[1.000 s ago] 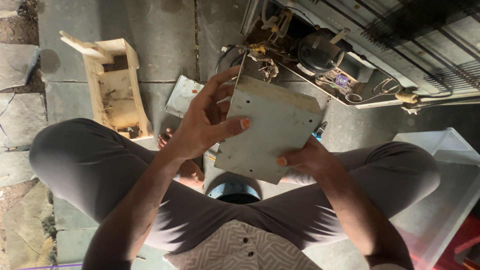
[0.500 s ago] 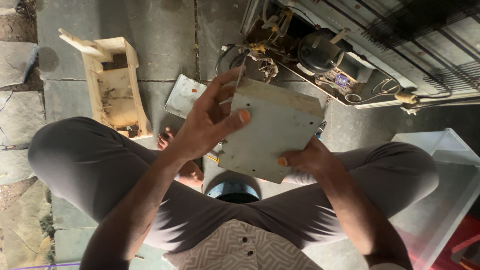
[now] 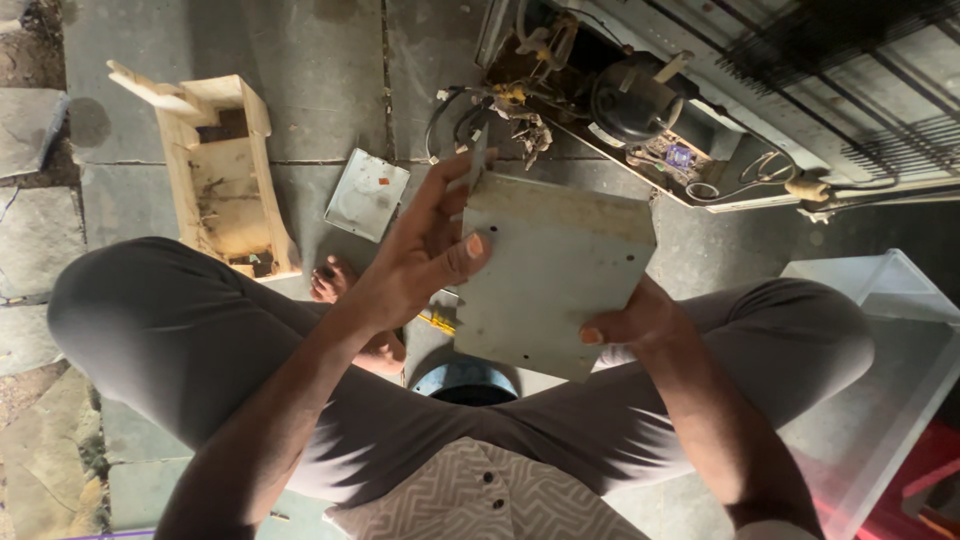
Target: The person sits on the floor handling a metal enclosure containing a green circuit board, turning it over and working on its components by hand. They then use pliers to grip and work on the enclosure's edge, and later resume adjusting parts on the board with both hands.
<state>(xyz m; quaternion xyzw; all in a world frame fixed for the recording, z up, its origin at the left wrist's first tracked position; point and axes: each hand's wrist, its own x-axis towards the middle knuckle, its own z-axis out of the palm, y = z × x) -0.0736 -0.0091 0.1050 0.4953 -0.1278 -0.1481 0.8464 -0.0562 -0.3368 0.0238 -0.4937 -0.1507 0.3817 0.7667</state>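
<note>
Left hand (image 3: 425,255) grips left edge of grey metal panel (image 3: 555,270), thumb pressed on face, fingers behind. Right hand (image 3: 635,322) clasps panel's lower right edge, thumb on face. Panel held tilted above lap, between both hands. Beyond hands: opened appliance base with compressor (image 3: 630,100) and loose wiring. Left of left hand: small metal plate (image 3: 367,194) on stone floor (image 3: 320,60), wooden box (image 3: 220,185) further left.
</note>
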